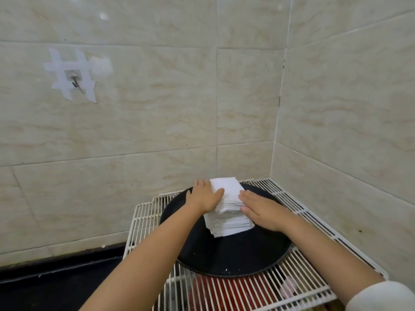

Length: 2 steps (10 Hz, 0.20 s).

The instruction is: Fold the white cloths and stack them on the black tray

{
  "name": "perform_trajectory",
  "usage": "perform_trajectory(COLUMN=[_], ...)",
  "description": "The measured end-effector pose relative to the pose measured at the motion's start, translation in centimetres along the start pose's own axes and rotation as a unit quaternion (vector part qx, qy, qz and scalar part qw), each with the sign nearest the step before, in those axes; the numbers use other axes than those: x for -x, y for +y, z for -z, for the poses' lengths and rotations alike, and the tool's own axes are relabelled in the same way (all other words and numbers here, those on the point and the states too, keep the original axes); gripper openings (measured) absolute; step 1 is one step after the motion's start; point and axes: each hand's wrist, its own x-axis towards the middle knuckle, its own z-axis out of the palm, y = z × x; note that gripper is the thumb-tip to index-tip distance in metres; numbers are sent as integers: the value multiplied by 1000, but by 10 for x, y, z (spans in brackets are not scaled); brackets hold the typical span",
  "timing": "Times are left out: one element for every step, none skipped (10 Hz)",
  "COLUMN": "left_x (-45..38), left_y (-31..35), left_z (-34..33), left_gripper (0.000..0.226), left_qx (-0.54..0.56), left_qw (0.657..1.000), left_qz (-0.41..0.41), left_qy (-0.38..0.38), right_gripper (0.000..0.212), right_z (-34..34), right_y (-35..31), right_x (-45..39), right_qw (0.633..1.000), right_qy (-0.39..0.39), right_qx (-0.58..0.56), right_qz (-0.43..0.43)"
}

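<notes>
A tall stack of folded white cloths [226,205] stands on a round black tray [226,254]. My left hand [205,196] lies flat against the stack's left side, fingers straight, thumb resting on the top cloth. My right hand [260,209] presses flat against the stack's right side with straight fingers. The stack leans slightly, and its lower layers jut out toward me.
The tray sits on a white wire rack [303,283] in a tiled corner. Red items [215,292] show under the rack. A metal hook [75,83] is taped to the left wall. A dark counter [56,286] lies at lower left.
</notes>
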Motion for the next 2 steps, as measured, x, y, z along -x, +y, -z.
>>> perform_trajectory(left_x=[28,55], left_y=[-4,-28], left_z=[4,-1], left_gripper=[45,48], left_qx=[81,42], left_qw=[984,987], left_qz=[-51,-20], left_qy=[150,154], right_gripper=[52,52], right_z=[3,14], right_y=[6,6], right_x=[3,9], right_qw=[994,970], right_qy=[79,194], right_qx=[-71,-145], right_qz=[1,32])
